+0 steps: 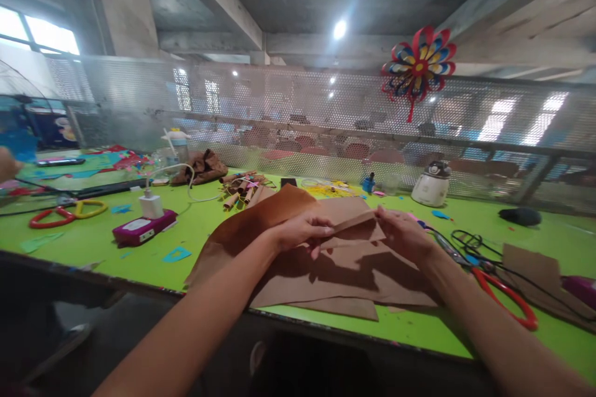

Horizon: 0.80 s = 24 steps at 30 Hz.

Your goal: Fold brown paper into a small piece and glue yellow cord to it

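Between my two hands a narrow folded strip of brown paper (352,223) is stretched, a little above larger sheets. My left hand (305,231) pinches its left end between thumb and fingers. At the other end, my right hand (401,232) grips the strip with its fingertips. Beneath both hands lie several overlapping sheets of brown kraft paper (321,282), one of them curling up at the back left. Scissors with red handles (505,304) rest beside my right forearm, their blades partly behind a black cable.
A purple power strip (145,227) with a white charger (150,205) stands left on the green table (205,223). Behind are rolled brown paper pieces (244,189) and a white bottle (431,185). More scissors (67,214) lie far left, near another person's hand (7,164).
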Each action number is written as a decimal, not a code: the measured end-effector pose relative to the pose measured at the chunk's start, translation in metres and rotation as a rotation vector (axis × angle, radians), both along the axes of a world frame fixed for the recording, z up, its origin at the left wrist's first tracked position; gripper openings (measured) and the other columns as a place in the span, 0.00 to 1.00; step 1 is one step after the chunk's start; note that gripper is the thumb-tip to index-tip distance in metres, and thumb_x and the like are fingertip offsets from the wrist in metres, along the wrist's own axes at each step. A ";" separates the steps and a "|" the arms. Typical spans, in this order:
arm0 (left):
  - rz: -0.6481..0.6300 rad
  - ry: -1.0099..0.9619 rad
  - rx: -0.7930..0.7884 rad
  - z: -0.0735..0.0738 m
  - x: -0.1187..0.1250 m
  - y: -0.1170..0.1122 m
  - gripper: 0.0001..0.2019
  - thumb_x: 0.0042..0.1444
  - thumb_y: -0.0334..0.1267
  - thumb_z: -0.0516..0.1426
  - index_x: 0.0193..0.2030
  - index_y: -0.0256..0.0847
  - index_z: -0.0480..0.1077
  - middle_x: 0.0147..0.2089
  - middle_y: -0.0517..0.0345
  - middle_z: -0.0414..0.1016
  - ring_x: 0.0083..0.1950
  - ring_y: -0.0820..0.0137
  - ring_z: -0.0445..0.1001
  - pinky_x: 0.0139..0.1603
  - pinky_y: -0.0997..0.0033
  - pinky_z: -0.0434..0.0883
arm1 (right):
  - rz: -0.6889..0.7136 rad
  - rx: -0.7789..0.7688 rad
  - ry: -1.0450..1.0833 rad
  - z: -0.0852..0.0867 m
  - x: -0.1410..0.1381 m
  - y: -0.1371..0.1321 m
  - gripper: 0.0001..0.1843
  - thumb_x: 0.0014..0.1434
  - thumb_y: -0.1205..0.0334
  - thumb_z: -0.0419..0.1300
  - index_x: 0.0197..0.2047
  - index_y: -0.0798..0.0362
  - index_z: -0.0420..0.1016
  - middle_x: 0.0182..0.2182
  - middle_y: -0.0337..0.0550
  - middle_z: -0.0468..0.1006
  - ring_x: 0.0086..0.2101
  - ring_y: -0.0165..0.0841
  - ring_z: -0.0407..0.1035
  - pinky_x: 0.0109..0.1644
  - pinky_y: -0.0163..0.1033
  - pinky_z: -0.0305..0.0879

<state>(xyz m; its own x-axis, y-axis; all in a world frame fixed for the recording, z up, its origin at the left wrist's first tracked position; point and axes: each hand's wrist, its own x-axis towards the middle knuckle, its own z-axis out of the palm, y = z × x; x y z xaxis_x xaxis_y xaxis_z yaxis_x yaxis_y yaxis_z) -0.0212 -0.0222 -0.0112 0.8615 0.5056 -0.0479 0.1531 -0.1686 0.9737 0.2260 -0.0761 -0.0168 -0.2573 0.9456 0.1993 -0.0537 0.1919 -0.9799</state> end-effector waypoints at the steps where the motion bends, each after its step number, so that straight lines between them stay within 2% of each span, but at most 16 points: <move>1: -0.040 -0.042 -0.067 -0.001 0.000 -0.002 0.15 0.56 0.44 0.54 0.46 0.36 0.64 0.25 0.59 0.69 0.22 0.77 0.67 0.22 0.77 0.56 | 0.023 0.013 0.015 0.002 -0.002 -0.003 0.16 0.55 0.51 0.57 0.42 0.51 0.72 0.33 0.44 0.74 0.29 0.30 0.68 0.32 0.36 0.68; 3: -0.137 -0.077 -0.195 -0.002 0.002 -0.006 0.16 0.54 0.45 0.55 0.46 0.37 0.64 0.29 0.56 0.72 0.25 0.74 0.70 0.22 0.77 0.58 | 0.128 0.030 -0.002 0.005 -0.007 -0.011 0.21 0.50 0.58 0.63 0.49 0.48 0.70 0.39 0.45 0.75 0.34 0.33 0.70 0.38 0.38 0.69; 5: -0.199 -0.079 -0.284 -0.002 0.004 -0.013 0.17 0.51 0.44 0.57 0.45 0.38 0.64 0.29 0.55 0.72 0.27 0.72 0.72 0.22 0.77 0.60 | 0.259 0.054 -0.047 0.008 -0.012 -0.019 0.28 0.46 0.61 0.65 0.53 0.47 0.67 0.42 0.45 0.76 0.37 0.35 0.71 0.43 0.40 0.68; 6: -0.226 -0.073 -0.314 -0.002 0.005 -0.016 0.17 0.51 0.44 0.57 0.45 0.38 0.64 0.30 0.54 0.73 0.27 0.71 0.73 0.22 0.76 0.61 | 0.312 0.072 -0.074 0.009 -0.014 -0.022 0.28 0.47 0.60 0.65 0.53 0.47 0.68 0.41 0.44 0.76 0.37 0.35 0.71 0.44 0.40 0.68; 9: -0.336 -0.058 -0.374 0.000 0.009 -0.023 0.19 0.51 0.44 0.56 0.48 0.36 0.64 0.34 0.50 0.74 0.30 0.68 0.73 0.24 0.73 0.64 | 0.401 0.152 -0.136 0.011 -0.017 -0.026 0.19 0.51 0.60 0.62 0.48 0.49 0.72 0.36 0.43 0.78 0.32 0.31 0.71 0.38 0.37 0.68; 11: -0.431 -0.042 -0.411 0.000 0.011 -0.025 0.20 0.52 0.44 0.56 0.50 0.35 0.64 0.36 0.48 0.74 0.32 0.66 0.74 0.26 0.70 0.66 | 0.396 0.200 -0.165 0.010 -0.018 -0.024 0.12 0.52 0.61 0.62 0.42 0.52 0.76 0.31 0.42 0.77 0.29 0.29 0.70 0.35 0.35 0.67; 13: -0.470 -0.032 -0.430 -0.001 0.013 -0.025 0.20 0.52 0.44 0.56 0.49 0.35 0.65 0.37 0.48 0.74 0.34 0.65 0.74 0.29 0.68 0.68 | 0.352 0.228 -0.178 0.009 -0.019 -0.021 0.07 0.51 0.62 0.63 0.35 0.54 0.77 0.29 0.42 0.76 0.29 0.29 0.70 0.36 0.36 0.66; 15: -0.413 -0.046 -0.413 -0.005 0.015 -0.023 0.18 0.51 0.42 0.58 0.46 0.35 0.67 0.36 0.49 0.74 0.34 0.66 0.74 0.31 0.67 0.68 | 0.283 0.213 -0.176 0.008 -0.020 -0.021 0.07 0.51 0.61 0.63 0.33 0.55 0.77 0.30 0.42 0.76 0.32 0.31 0.70 0.38 0.37 0.66; 18: -0.177 -0.138 -0.304 -0.009 0.015 -0.014 0.15 0.50 0.42 0.59 0.41 0.33 0.70 0.35 0.50 0.73 0.34 0.69 0.73 0.33 0.69 0.68 | 0.216 0.117 -0.143 0.008 -0.022 -0.022 0.11 0.54 0.58 0.61 0.39 0.53 0.76 0.34 0.43 0.77 0.34 0.31 0.70 0.39 0.36 0.65; 21: 0.062 -0.217 -0.184 -0.009 0.016 -0.005 0.17 0.51 0.46 0.57 0.37 0.32 0.69 0.33 0.50 0.72 0.32 0.71 0.71 0.31 0.73 0.65 | 0.245 -0.018 -0.148 0.006 -0.022 -0.020 0.15 0.54 0.56 0.59 0.42 0.55 0.75 0.36 0.44 0.77 0.33 0.30 0.70 0.37 0.34 0.65; 24: 0.182 -0.180 -0.052 -0.006 0.016 -0.002 0.20 0.53 0.51 0.54 0.38 0.32 0.70 0.29 0.55 0.69 0.28 0.76 0.66 0.28 0.75 0.62 | 0.278 -0.100 -0.314 0.001 -0.020 -0.015 0.16 0.55 0.54 0.58 0.42 0.55 0.75 0.36 0.45 0.77 0.33 0.30 0.69 0.36 0.34 0.63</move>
<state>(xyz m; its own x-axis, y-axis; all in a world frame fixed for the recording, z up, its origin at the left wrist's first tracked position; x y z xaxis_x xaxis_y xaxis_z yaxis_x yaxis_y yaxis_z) -0.0050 -0.0247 -0.0173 0.7533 0.6542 0.0680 -0.0001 -0.1033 0.9947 0.2061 -0.0913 -0.0158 -0.5384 0.8425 -0.0183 0.2139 0.1157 -0.9700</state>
